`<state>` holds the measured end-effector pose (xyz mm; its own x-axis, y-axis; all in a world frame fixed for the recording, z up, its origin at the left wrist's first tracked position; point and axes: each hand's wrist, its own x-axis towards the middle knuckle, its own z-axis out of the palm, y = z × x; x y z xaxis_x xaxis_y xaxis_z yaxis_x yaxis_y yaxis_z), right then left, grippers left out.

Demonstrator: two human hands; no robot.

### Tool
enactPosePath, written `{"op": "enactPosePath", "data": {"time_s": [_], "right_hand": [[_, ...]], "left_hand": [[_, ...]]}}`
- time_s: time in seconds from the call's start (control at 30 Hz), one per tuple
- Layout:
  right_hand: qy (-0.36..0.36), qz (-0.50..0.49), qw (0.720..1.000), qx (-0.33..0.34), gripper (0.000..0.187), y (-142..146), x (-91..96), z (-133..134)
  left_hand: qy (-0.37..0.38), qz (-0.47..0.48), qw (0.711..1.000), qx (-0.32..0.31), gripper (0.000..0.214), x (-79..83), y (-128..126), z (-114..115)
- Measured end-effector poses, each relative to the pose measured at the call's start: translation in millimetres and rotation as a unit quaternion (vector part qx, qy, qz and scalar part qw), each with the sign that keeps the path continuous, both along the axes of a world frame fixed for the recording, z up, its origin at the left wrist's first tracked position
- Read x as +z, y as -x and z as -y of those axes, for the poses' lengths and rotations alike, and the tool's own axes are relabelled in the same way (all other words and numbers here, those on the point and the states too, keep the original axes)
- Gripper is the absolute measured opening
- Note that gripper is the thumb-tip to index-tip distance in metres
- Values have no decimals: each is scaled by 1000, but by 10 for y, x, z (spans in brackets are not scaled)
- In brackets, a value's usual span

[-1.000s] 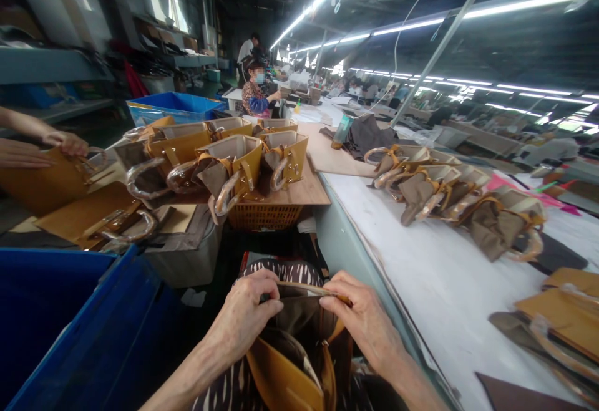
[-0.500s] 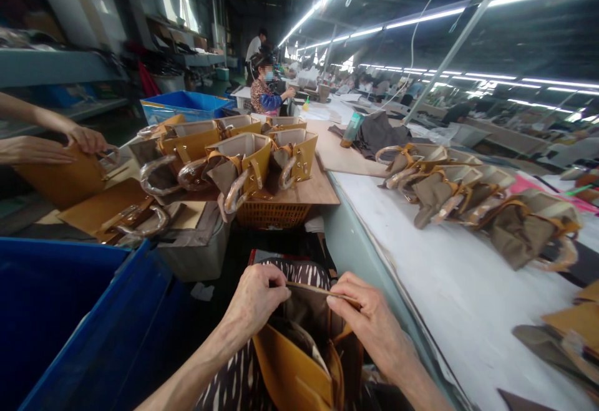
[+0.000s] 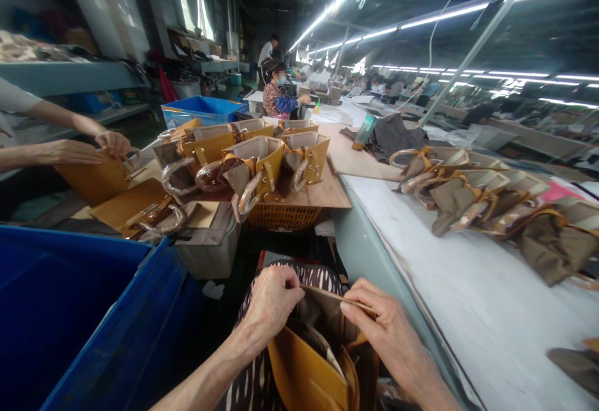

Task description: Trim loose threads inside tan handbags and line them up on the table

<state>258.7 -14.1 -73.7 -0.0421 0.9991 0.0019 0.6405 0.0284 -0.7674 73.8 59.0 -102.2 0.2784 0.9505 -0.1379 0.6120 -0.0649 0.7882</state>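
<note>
A mustard-yellow handbag [image 3: 306,361] with a brown lining rests on my lap, its mouth facing up. My left hand [image 3: 276,292] pinches the left end of the bag's far rim between thumb and fingers. Farther along that same edge, my right hand [image 3: 381,317] grips the rim with the thumb on the near side and the fingers behind. The rim is stretched fairly straight between both hands. The lower part of the bag runs out of view at the bottom.
Several yellow handbags [image 3: 262,155] with wrapped handles stand on a board ahead, over an orange basket [image 3: 285,216]. More bags [image 3: 472,193] line the white-topped table [image 3: 449,286] at right. A blue bin [image 3: 93,323] is at left. A co-worker's hands [image 3: 100,147] hold another bag.
The view has turned a little to the left, so everything sits farther right. Both my hands keep their grip on the bag's rim, with hardly any other movement.
</note>
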Motion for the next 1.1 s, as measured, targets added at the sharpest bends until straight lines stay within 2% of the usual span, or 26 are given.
{"op": "enactPosePath", "data": {"time_s": [0.2, 0.4, 0.6, 0.7, 0.8, 0.97, 1.1], "right_hand": [[7, 19, 1000, -5, 22, 6, 3, 9], [15, 15, 999, 28, 16, -7, 34, -54], [31, 20, 999, 17, 17, -30, 12, -50], [37, 76, 996, 7, 17, -33, 25, -53], [28, 178, 983, 21, 17, 10, 76, -101], [34, 381, 923, 51, 22, 251, 94, -256], [20, 395, 916, 64, 22, 440, 4, -334]], "left_hand": [[-18, -10, 1000, 1, 12, 10, -15, 23], [-25, 3, 1000, -3, 12, -12, -18, 29], [-26, 2, 1000, 0, 12, -43, -30, 29], [-24, -3, 1000, 6, 12, -37, -51, 32], [-22, -7, 1000, 8, 12, -25, -73, 42], [-14, -16, 1000, 6, 12, -22, -101, 59], [-12, -22, 1000, 1, 13, -10, -79, 62]]}}
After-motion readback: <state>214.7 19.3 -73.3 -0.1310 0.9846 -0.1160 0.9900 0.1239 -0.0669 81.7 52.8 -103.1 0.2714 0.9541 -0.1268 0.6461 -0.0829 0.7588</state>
